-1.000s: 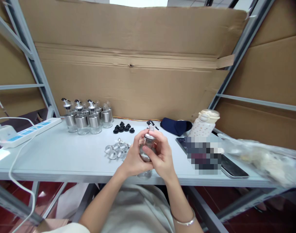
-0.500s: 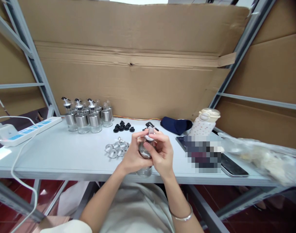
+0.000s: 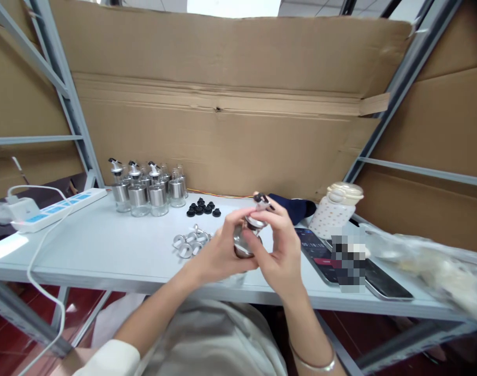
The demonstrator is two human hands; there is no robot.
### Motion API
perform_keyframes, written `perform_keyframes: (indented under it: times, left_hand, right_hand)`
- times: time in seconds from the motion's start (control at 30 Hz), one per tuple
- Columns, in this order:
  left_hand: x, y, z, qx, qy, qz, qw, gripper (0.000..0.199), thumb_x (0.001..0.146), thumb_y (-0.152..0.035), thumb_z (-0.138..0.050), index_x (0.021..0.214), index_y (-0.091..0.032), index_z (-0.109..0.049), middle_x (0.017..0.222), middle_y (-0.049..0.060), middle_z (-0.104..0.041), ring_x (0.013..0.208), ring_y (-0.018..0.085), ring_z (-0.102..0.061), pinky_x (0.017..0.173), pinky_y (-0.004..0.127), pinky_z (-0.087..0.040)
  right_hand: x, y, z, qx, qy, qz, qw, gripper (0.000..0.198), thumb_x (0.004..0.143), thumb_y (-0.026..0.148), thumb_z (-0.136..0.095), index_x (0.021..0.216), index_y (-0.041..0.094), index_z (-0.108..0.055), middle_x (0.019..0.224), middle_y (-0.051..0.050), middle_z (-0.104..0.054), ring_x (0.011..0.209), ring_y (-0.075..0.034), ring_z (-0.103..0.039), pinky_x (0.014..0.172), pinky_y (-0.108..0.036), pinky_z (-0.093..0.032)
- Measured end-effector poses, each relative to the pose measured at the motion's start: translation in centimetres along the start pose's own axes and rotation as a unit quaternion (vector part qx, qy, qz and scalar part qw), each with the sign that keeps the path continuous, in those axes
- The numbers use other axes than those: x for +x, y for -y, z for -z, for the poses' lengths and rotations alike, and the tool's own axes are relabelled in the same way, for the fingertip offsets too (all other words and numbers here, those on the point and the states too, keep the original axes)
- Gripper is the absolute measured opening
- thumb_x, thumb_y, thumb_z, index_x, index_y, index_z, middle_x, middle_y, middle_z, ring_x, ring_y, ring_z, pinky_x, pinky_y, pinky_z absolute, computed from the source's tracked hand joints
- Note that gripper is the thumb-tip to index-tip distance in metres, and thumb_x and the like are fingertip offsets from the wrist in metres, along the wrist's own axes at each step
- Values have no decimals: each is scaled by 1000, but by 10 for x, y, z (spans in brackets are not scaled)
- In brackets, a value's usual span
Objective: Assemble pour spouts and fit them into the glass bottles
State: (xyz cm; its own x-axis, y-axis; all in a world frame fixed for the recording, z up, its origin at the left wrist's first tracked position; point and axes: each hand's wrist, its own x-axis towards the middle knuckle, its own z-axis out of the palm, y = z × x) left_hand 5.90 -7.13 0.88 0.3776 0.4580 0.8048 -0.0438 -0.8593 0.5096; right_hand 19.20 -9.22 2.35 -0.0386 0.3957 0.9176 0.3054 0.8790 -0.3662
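Observation:
Between my hands, over the table's front edge, is a glass oil bottle (image 3: 244, 248) with a metal band, partly hidden by my fingers. On its neck sits a silver pour spout (image 3: 256, 221) with a black flip lid, tilted to the right. My left hand (image 3: 223, 250) is closed around the bottle's body and shoulder. With fingers and thumb, my right hand (image 3: 279, 243) grips the spout and the neck. Left of my hands lie several silver metal pieces with round discs (image 3: 187, 243), and behind them several small black stoppers (image 3: 201, 209).
Several glass bottles with metal bands (image 3: 139, 197) stand at the back left, some with spouts. A power strip (image 3: 58, 210) lies at the far left. To the right are a dark blue cap (image 3: 297, 209), a dotted flask (image 3: 332, 211), phones (image 3: 387, 279) and a plastic bag (image 3: 426, 261).
My right hand has shifted to the right and turned outward. The spout now tilts further right, its black lid turned. The whole view has moved slightly.

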Motion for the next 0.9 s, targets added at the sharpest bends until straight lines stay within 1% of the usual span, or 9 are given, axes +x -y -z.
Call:
perform_keyframes:
  times: [0.07, 0.13, 0.2, 0.27, 0.4, 0.53, 0.63, 0.77, 0.9]
  left_hand:
    - [13, -6, 22, 40, -31, -7, 999, 72, 73, -21, -71, 132, -29, -30, 134, 11, -44, 105, 21, -57, 81, 31, -51]
    - [27, -4, 51, 100, -89, 7, 991, 72, 74, -29, -73, 132, -27, -30, 130, 11, -45, 107, 24, -56, 85, 34, -50]
    - [39, 8, 83, 187, -132, 21, 973, 77, 74, -34, -73, 134, -25, -26, 126, 11, -47, 104, 24, -57, 90, 38, -48]
    - [45, 28, 112, 289, -170, 31, 942, 79, 75, -35, -72, 135, -23, -23, 124, 12, -49, 101, 23, -57, 92, 40, -46]
    - [37, 72, 152, 417, -143, 125, 889, 76, 76, -33, -69, 136, -17, -25, 116, 13, -56, 98, 24, -60, 89, 38, -48]
    - [21, 98, 167, 468, -95, 162, 863, 75, 77, -33, -67, 136, -12, -26, 120, 16, -56, 106, 26, -59, 94, 38, -46]
    - [13, 107, 173, 505, -63, 169, 844, 76, 81, -36, -64, 138, -9, -22, 120, 18, -57, 105, 27, -60, 91, 36, -47]
    - [7, 111, 180, 552, -48, 165, 816, 75, 82, -43, -62, 137, -4, -29, 123, 24, -53, 114, 33, -52, 95, 41, -42]
    - [5, 111, 184, 608, -61, 165, 774, 73, 81, -51, -58, 136, -7, -38, 126, 26, -48, 121, 40, -41, 99, 51, -32]
  right_hand:
    - [19, 9, 1, -24, 12, 33, 999, 30, 83, 17, -61, 110, 30, -58, 137, -7, -48, 124, -29, -48, 101, -52, -42]
    - [37, 13, -1, -13, 12, 47, 999, 28, 84, 19, -60, 110, 30, -58, 138, -6, -47, 122, -29, -49, 100, -53, -43]
    - [51, 10, -6, -7, 16, 57, 998, 25, 85, 21, -59, 108, 29, -58, 133, -6, -51, 122, -28, -49, 98, -51, -44]
    - [63, 2, -15, -1, 25, 61, 998, 22, 86, 21, -56, 106, 28, -58, 128, -6, -54, 120, -26, -50, 96, -48, -46]
    - [76, -23, -40, 20, 56, 41, 997, 20, 85, 20, -54, 103, 27, -58, 123, -6, -54, 115, -23, -52, 88, -41, -49]
    - [80, -46, -63, 28, 97, 18, 995, 16, 84, 20, -54, 99, 24, -58, 117, -8, -57, 110, -22, -54, 85, -39, -49]
    - [79, -57, -77, 34, 178, -10, 983, 14, 83, 18, -54, 95, 21, -59, 110, -8, -60, 105, -21, -56, 85, -37, -49]
    - [77, -68, -97, 17, 311, -98, 945, 16, 80, 15, -56, 94, 19, -62, 107, -6, -62, 103, -19, -58, 84, -34, -48]
    - [74, -81, -122, 1, 400, -156, 903, 23, 78, 14, -62, 100, 18, -62, 103, -5, -66, 96, -20, -63, 82, -33, -49]
